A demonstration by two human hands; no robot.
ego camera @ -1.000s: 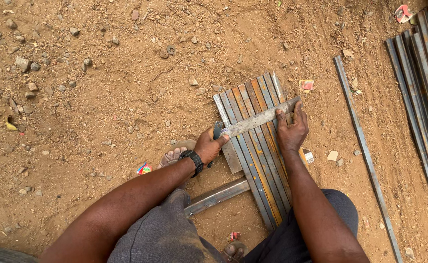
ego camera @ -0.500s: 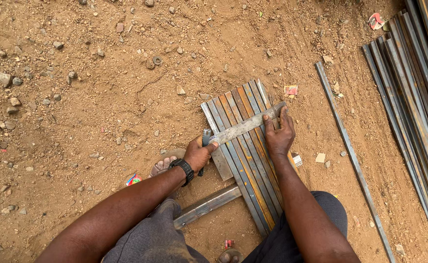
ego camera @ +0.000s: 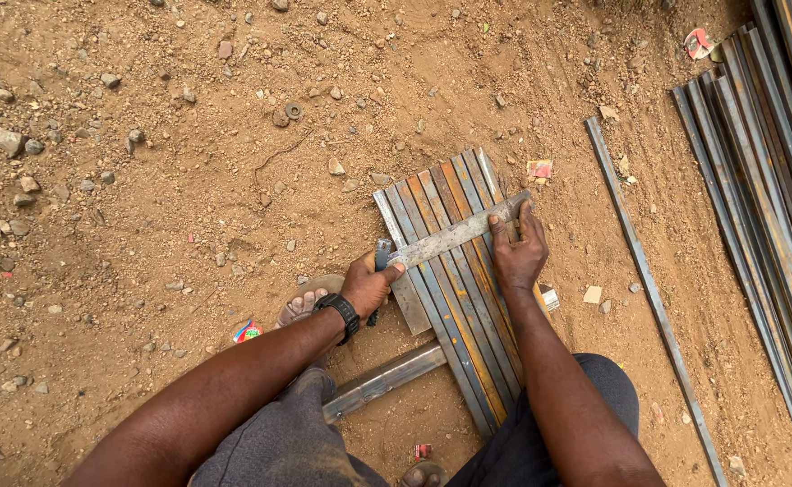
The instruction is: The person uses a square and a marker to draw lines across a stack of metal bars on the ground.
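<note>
Rusty flat steel bars [ego camera: 455, 280], laid side by side on the dirt ground [ego camera: 143, 225], are crossed by a grey metal square [ego camera: 455, 236], gripped at its handle by the left hand [ego camera: 367, 287] and pressed flat by the right hand [ego camera: 515, 252], unchanged from before.

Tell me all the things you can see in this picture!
Metal strips: several, grey and rusty orange, side by side on the dirt in front of the person.
Try square: one, grey blade, laid across the strips.
Metal tube: one, grey, crosswise under the strips' near end.
Single bar: one, grey, on the ground to the right.
Long bars: a pile, grey, far right.
Stones: many, brown, scattered on the dirt.
Wristwatch: one, black, left wrist.
Left hand: grips the square's handle end.
Right hand: fingers pressing the blade's far end.
</note>
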